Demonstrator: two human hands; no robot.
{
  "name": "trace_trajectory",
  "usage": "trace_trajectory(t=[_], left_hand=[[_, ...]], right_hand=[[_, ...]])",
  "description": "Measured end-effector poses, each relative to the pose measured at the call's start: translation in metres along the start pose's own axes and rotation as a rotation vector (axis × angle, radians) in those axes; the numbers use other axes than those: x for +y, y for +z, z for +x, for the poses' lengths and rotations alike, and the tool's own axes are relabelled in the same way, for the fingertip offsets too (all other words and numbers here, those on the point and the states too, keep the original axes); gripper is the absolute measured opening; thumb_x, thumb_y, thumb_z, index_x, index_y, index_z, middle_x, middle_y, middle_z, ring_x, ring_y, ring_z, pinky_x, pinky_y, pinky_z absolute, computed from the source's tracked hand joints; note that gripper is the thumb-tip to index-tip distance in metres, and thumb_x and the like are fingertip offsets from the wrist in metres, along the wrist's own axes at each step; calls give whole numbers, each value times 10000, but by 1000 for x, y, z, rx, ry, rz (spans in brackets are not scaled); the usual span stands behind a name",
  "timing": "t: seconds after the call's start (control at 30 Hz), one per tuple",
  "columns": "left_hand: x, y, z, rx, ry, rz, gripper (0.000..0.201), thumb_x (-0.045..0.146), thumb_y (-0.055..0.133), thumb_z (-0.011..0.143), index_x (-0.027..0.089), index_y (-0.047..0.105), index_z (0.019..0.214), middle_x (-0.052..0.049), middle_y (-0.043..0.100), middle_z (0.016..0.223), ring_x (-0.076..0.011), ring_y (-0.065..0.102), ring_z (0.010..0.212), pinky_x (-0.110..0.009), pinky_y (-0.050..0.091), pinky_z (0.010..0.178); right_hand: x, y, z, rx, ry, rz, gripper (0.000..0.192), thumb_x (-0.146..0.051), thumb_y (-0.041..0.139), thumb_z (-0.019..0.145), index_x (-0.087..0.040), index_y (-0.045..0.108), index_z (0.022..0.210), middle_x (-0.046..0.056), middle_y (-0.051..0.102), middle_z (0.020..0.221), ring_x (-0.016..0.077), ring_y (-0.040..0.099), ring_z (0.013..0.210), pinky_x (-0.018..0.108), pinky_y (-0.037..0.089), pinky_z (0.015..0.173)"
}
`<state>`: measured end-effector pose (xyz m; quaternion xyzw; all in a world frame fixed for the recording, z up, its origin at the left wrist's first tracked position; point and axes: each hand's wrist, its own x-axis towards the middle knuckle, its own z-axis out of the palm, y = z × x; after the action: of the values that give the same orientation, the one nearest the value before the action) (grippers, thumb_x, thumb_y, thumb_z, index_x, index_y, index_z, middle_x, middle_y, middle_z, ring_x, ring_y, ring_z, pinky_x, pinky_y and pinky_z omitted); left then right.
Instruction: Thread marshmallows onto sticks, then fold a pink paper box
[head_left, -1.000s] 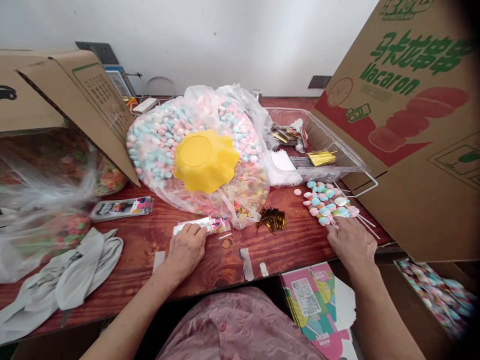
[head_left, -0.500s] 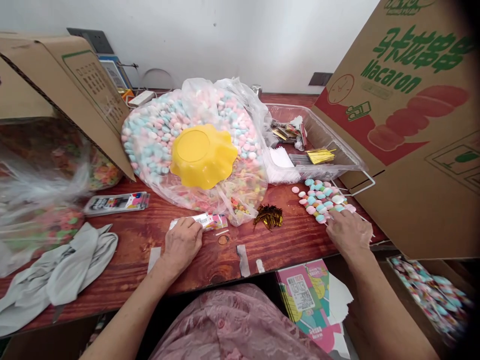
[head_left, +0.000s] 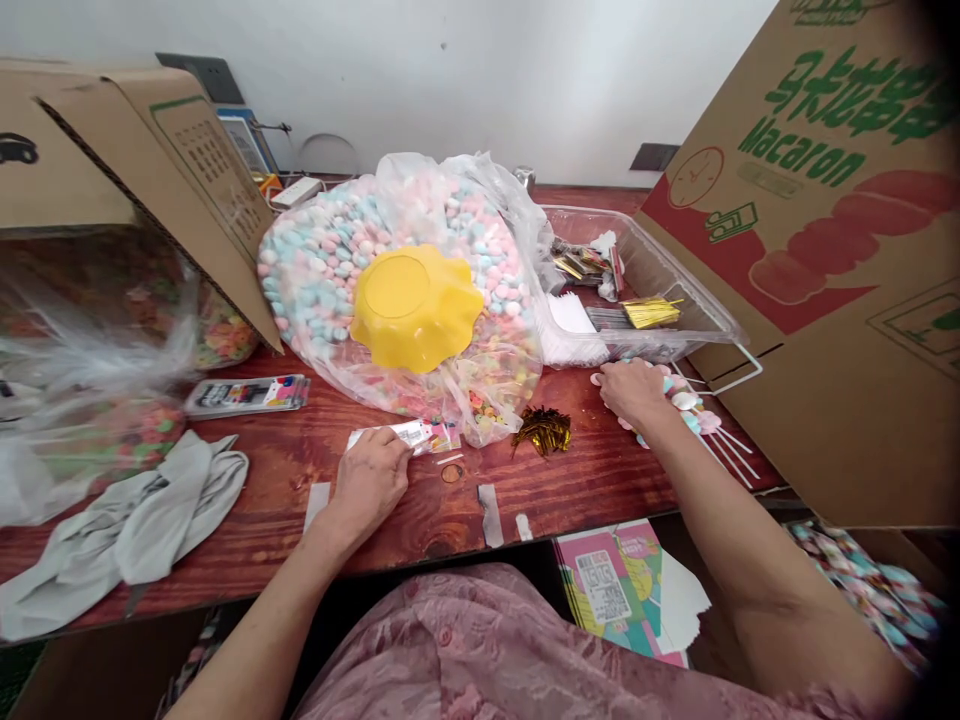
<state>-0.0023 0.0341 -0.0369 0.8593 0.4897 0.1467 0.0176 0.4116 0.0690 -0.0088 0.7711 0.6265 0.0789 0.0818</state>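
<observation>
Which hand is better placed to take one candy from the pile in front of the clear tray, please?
Probably the right hand: it is over the candy pile. The left hand is at the printed packets, farther away.

From my end I'm losing part of the candies (head_left: 686, 401) under the right hand (head_left: 634, 390), and I'm not making out whether its fingers are gripping any. Left hand (head_left: 373, 472) is hiding part of the packet (head_left: 420, 434). Bowl (head_left: 416, 308) is blocking the bag's (head_left: 319, 262) middle. Right box (head_left: 795, 420) is running off top and right, left box (head_left: 67, 170) off left. Sweets (head_left: 862, 580), bottom right, are blurring.
</observation>
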Motion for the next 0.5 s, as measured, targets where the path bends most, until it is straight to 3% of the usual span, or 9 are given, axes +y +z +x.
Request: trace_trajectory(t=[0.07, 0.17, 0.37, 0.5], left_hand=[[1, 1, -2, 10, -24, -3, 278, 199, 465, 916, 170, 685, 748, -87, 669, 849, -220, 577, 800, -344, 455, 746], [3, 4, -5, 17, -38, 23, 278, 214, 463, 923, 170, 673, 746, -86, 662, 860, -223, 581, 841, -339, 457, 762], [10, 6, -6, 6, -23, 113, 240, 175, 473, 895, 168, 660, 744, -106, 657, 857, -255, 572, 852, -364, 448, 751], [16, 4, -6, 14, -6, 125, 196, 172, 499, 881, 176, 684, 816, -96, 649, 858, -258, 568, 860, -362, 446, 753]], right_hand=[[-8, 4, 8, 6, 9, -6, 252, -185, 493, 857, -79, 712, 792, 189, 673, 801, 254, 550, 836, 380, 275, 757], [-20, 8, -2, 68, -25, 2, 273, -168, 446, 877, -86, 706, 893, 187, 680, 891, 263, 530, 885, 399, 255, 787], [-42, 11, -62, 164, -148, 44, 304, -244, 419, 930, -201, 687, 1068, 115, 666, 1042, 253, 479, 986, 380, 245, 803], [-35, 20, -99, 294, -215, 176, 293, -338, 476, 938, -239, 689, 1113, 77, 677, 1088, 236, 511, 1026, 357, 287, 848]])
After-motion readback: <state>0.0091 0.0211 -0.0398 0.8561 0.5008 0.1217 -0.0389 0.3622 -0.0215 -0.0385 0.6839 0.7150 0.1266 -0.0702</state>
